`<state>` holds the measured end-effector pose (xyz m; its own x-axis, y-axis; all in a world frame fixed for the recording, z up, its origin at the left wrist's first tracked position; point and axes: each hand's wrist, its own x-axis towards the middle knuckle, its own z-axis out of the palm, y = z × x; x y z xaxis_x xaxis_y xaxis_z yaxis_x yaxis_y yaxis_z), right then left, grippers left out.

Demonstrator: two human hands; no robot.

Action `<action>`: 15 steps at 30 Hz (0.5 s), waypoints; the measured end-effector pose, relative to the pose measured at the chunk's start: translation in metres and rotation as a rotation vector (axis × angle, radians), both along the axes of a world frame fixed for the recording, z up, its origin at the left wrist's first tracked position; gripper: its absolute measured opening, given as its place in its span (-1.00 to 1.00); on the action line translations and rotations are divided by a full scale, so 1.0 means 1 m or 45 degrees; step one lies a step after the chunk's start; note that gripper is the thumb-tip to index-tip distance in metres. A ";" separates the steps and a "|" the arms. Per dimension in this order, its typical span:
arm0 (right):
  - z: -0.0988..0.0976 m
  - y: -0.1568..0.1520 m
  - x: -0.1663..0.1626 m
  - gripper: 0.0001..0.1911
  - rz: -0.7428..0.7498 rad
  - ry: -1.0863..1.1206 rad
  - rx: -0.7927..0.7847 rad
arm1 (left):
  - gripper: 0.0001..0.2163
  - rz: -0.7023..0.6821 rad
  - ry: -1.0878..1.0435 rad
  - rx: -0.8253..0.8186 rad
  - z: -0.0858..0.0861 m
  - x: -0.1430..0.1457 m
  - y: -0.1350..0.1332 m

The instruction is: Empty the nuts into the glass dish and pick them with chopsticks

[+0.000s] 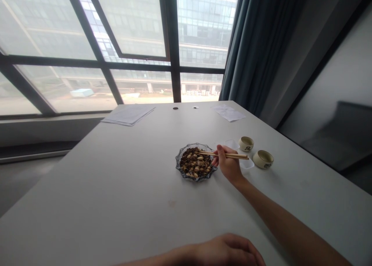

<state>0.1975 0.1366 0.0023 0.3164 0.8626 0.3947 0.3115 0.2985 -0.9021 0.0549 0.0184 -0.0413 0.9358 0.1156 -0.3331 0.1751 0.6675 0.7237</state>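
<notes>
My right hand (228, 164) is closed around a pair of wooden chopsticks (232, 155). Their tips reach over a scalloped glass bowl (180, 174) and touch or nearly touch the mixed nuts and seeds (196, 163) inside it. Whether a nut sits between the tips is too small to tell. At the bottom edge, my left hand (229, 250) lies loosely on the table, fingers partly cut off by the frame, and I see nothing held in it. Partly behind my right hand are clear plastic dishes (247, 164). Two small cream cups, one farther (246, 144) and one nearer (263, 159), stand right of them.
The white table (130, 188) runs toward the windows. A stack of papers (129, 114) lies at its far left, a crumpled sheet (229, 113) at its far right. Two small round fittings, one dark (175, 108) and one pale-rimmed (195, 107), lie near the far edge. Curtains (252, 45) hang beyond.
</notes>
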 end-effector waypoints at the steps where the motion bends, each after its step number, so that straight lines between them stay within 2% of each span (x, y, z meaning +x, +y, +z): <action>1: -0.001 0.000 -0.001 -0.47 -0.005 -0.003 0.003 | -0.57 -0.002 -0.001 0.000 0.000 0.000 0.000; 10: -0.013 0.000 -0.007 -0.47 -0.061 -0.111 0.085 | -0.56 -0.037 -0.001 0.044 -0.003 0.001 0.004; 15: -0.013 -0.001 -0.006 -0.44 -0.133 -0.088 0.142 | -0.55 -0.020 -0.010 0.016 -0.001 0.001 0.002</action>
